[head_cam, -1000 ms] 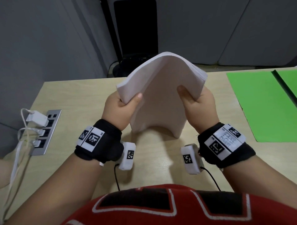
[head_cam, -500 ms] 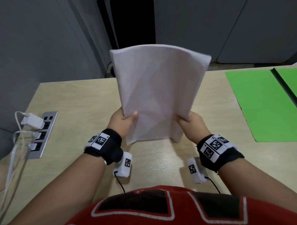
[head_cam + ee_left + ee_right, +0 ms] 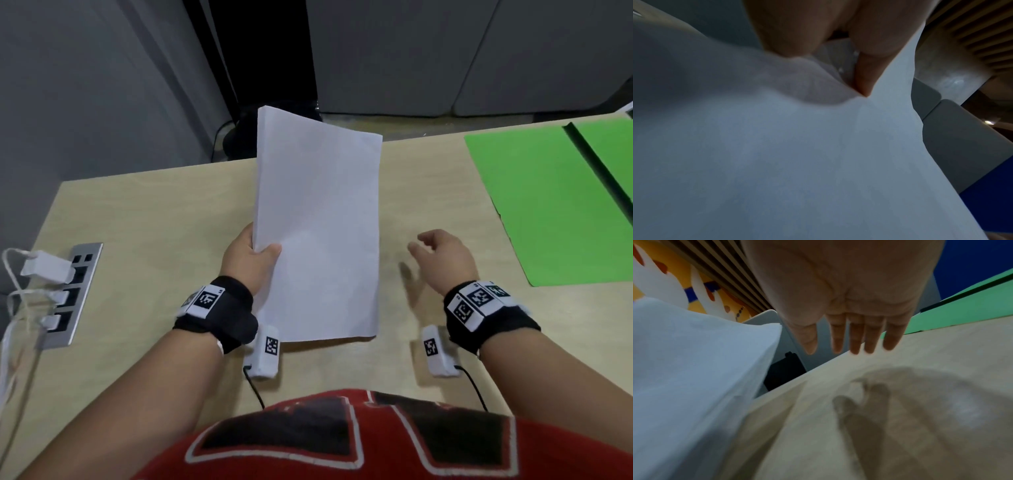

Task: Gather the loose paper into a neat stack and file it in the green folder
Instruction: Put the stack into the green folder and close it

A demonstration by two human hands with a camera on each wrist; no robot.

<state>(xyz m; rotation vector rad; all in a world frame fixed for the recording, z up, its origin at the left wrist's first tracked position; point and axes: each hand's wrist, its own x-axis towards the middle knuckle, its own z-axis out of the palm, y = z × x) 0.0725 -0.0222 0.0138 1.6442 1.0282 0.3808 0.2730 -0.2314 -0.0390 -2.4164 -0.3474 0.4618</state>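
Note:
A squared-up stack of white paper (image 3: 318, 226) is held above the wooden desk (image 3: 154, 212), tilted up toward me. My left hand (image 3: 253, 257) grips its left edge, thumb on top and fingers behind; the left wrist view shows the paper (image 3: 797, 154) filling the frame under my thumb. My right hand (image 3: 442, 251) hovers empty to the right of the stack, with fingers (image 3: 856, 339) straight over the desk. The green folder (image 3: 555, 205) lies open at the desk's right side; its edge (image 3: 962, 311) shows beyond my right fingers.
A metal socket strip (image 3: 70, 298) with white plugs and cables sits in the desk at the left. A black object (image 3: 274, 61) stands past the far edge, against grey panels. Bare desk lies between the paper and the folder.
The bent stack has straightened and dropped lower. My right hand has let go of its right edge and moved off to the right; only my left hand holds the paper.

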